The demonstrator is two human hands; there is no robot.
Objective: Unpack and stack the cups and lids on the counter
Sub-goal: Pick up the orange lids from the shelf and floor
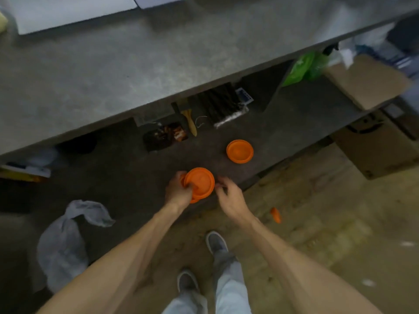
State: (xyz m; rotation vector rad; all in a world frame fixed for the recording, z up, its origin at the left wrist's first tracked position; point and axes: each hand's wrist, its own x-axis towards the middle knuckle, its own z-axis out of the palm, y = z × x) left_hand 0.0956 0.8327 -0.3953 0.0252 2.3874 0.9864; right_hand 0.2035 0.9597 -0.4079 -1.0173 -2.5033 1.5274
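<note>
My left hand point(178, 189) grips a small stack of orange lids point(200, 182) over the dark lower shelf point(113, 177), fingers curled round the stack's left edge. My right hand point(227, 197) hovers just right of the stack, fingers loosely curled and holding nothing. A separate orange lid point(239, 151) lies flat on the shelf, further back and to the right. A small orange piece point(276, 215) lies on the floor to the right. No cups are visible.
A grey counter point(136, 64) overhangs the shelf. Crumpled clear plastic bags point(65, 241) lie at the left. A brush point(190, 123), dark trays and clutter sit at the back of the shelf. Cardboard boxes point(371, 141) and a green bag point(303, 66) are at right.
</note>
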